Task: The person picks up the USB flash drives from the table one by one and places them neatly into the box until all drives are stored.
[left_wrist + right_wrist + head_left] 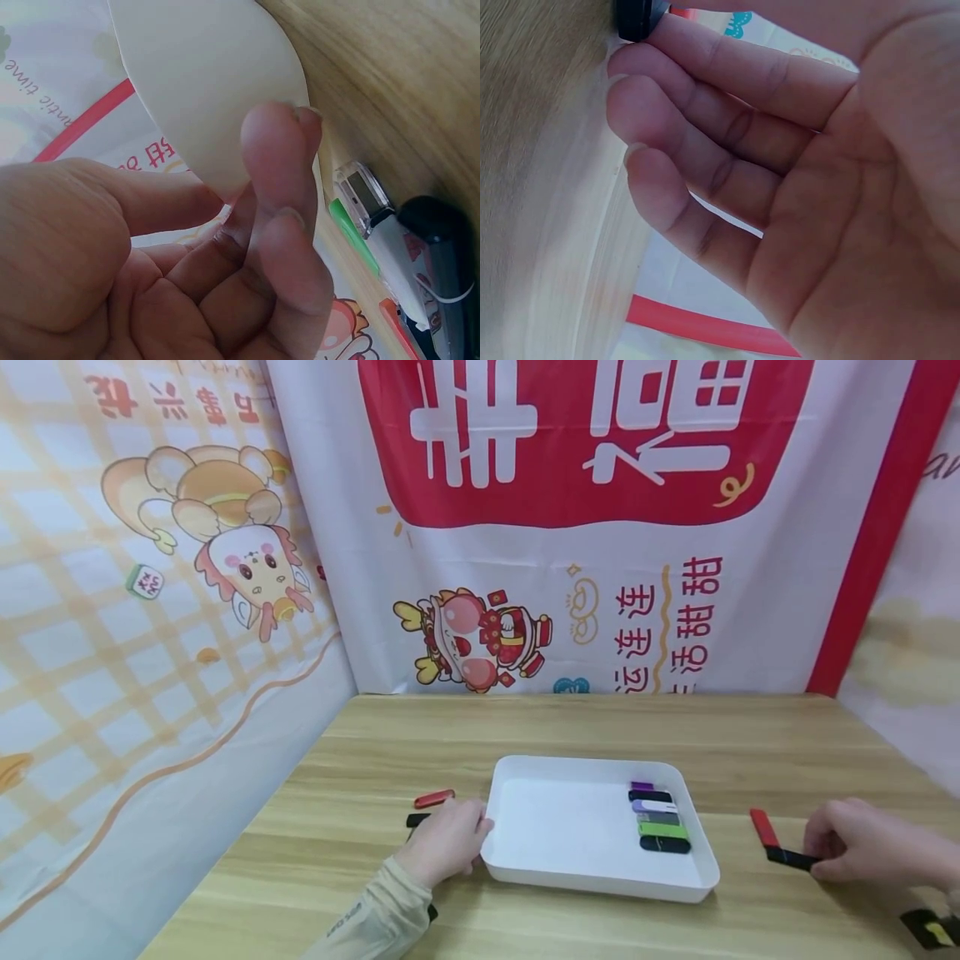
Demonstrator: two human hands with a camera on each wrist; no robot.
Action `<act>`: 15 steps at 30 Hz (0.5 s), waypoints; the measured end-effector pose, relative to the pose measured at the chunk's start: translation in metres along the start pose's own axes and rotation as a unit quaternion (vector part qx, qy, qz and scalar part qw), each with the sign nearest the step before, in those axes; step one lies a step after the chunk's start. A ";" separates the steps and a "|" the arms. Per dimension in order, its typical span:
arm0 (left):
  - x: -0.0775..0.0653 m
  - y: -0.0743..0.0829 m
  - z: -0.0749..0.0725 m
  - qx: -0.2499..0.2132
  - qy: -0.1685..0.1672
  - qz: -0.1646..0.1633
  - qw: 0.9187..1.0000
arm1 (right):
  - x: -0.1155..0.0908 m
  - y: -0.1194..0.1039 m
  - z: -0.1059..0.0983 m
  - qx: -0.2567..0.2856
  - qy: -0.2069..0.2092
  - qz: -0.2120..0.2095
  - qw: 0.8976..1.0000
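two pinches: white tray rim [592,883] in left hand [444,841], black stick [791,858] in right hand [866,845]

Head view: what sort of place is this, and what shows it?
Probably a makeshift tabletop work booth: a wood-grain table, printed sheets hung behind and beside it, and a white tray.

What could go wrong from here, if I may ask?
The left hand pinches the white tray at its rim, so a tug might disturb the row of small sticks inside. The right hand holds a black stick by one end, so it might slip or nudge the red piece at its far end. The left hand is also near a red stick and could brush it.
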State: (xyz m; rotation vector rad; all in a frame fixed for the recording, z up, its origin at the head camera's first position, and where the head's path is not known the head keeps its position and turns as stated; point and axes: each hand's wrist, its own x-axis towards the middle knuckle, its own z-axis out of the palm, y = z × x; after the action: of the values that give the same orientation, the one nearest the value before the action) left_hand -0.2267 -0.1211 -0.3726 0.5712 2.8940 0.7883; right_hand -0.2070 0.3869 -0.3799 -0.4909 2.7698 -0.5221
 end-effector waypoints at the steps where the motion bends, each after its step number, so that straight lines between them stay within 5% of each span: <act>1: 0.000 0.000 0.000 -0.001 0.001 0.003 1.000 | 0.000 0.000 -0.001 -0.001 0.001 -0.004 1.000; 15: 0.002 -0.001 0.000 -0.008 -0.002 -0.001 1.000 | 0.000 0.003 0.000 -0.014 0.021 -0.033 0.999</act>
State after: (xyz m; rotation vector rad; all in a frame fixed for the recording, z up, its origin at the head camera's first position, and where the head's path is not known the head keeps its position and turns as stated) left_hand -0.2291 -0.1205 -0.3731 0.5674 2.8817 0.8068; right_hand -0.2079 0.3898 -0.3811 -0.5854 2.8117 -0.5149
